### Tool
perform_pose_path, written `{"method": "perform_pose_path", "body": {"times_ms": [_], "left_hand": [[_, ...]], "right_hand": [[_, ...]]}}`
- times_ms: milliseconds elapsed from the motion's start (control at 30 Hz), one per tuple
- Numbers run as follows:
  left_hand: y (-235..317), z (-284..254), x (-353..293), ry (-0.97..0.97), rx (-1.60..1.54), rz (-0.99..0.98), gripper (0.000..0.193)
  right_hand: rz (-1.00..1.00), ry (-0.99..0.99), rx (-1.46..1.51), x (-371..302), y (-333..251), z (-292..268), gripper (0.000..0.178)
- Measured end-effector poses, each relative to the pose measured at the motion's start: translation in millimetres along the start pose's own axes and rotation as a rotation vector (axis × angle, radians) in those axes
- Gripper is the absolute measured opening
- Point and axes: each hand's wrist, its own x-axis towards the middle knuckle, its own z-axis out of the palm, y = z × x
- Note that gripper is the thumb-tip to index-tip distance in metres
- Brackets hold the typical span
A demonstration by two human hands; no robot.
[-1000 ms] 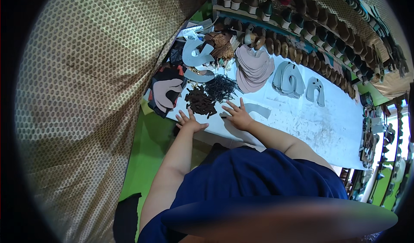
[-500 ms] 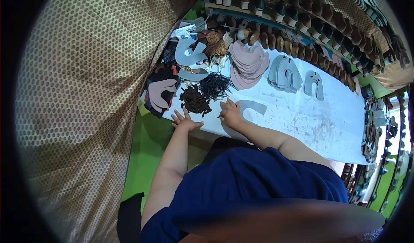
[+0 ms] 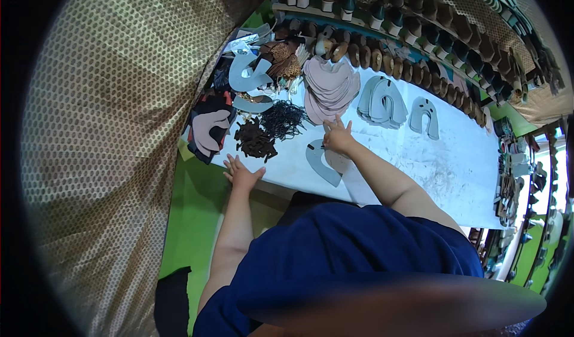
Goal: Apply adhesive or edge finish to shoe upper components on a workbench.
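Observation:
My left hand (image 3: pixel 242 174) rests at the table's front edge with its fingers spread and nothing in them. Below the pink stack, my right hand (image 3: pixel 338 140) lies over the upper end of a grey U-shaped shoe upper piece (image 3: pixel 320 165); its fingers look spread, pointing away from me. A small dark mark shows on that piece, and part of it is hidden under the hand. Just beyond my left hand is a pile of short dark brown strips (image 3: pixel 256 141). Beside it lies a tangle of black cord (image 3: pixel 284 120).
A stack of pink cut pieces (image 3: pixel 330 86) and a stack of grey ones (image 3: pixel 382 103) lie farther back, with a lone grey piece (image 3: pixel 424 120) to the right. Rows of shoe lasts (image 3: pixel 412 68) line the back. A patterned curtain (image 3: pixel 113 146) hangs at left.
My right hand has moved away from me and to the right. The grey piece beside it has turned and lies differently on the table. My left hand stays near the edge.

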Motion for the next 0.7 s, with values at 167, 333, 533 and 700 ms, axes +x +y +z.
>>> {"method": "perform_pose_path", "body": {"times_ms": [167,333,533,700], "left_hand": [[25,21,-16,0.545,-0.119,0.149,0.105],[76,39,-28,0.487,-0.063,0.425,0.095],[134,45,-48,0.137,0.114,0.569,0.08],[142,50,-43,0.102,0.091,0.5,0.073]], "right_hand": [[-0.051,0.031,-0.104,10,4,15,0.028],[-0.015,0.055,-0.087,12,-3,16,0.062],[-0.082,0.124,-0.1,1,0,26,0.04],[-0.145,0.265,-0.038,-8,12,49,0.023]]}}
